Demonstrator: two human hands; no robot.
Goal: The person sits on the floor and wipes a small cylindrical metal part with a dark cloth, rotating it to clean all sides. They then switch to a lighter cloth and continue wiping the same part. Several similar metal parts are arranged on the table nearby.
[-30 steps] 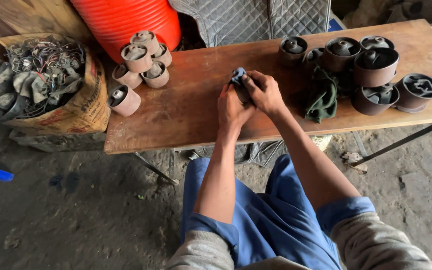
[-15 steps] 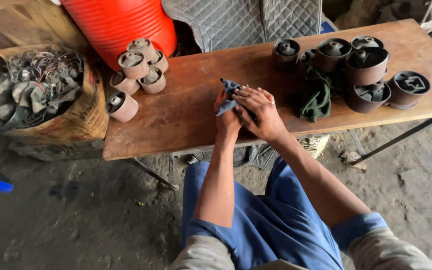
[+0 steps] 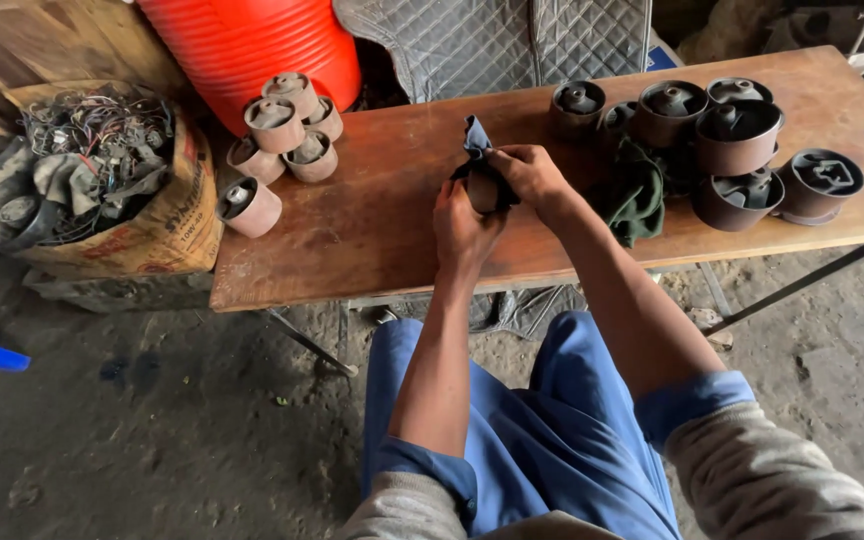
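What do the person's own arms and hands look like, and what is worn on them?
The left hand and right hand are bare, without gloves. Both forearms are uncovered. Each arm has a blue sleeve pushed up near the elbow, with a grey knitted sleeve above it. No watch shows.

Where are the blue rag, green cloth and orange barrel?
blue rag (image 3: 476,133), head view, on its raised tip above the hands.
green cloth (image 3: 638,196), head view, on its middle fold.
orange barrel (image 3: 262,35), head view, on its ribbed wall.
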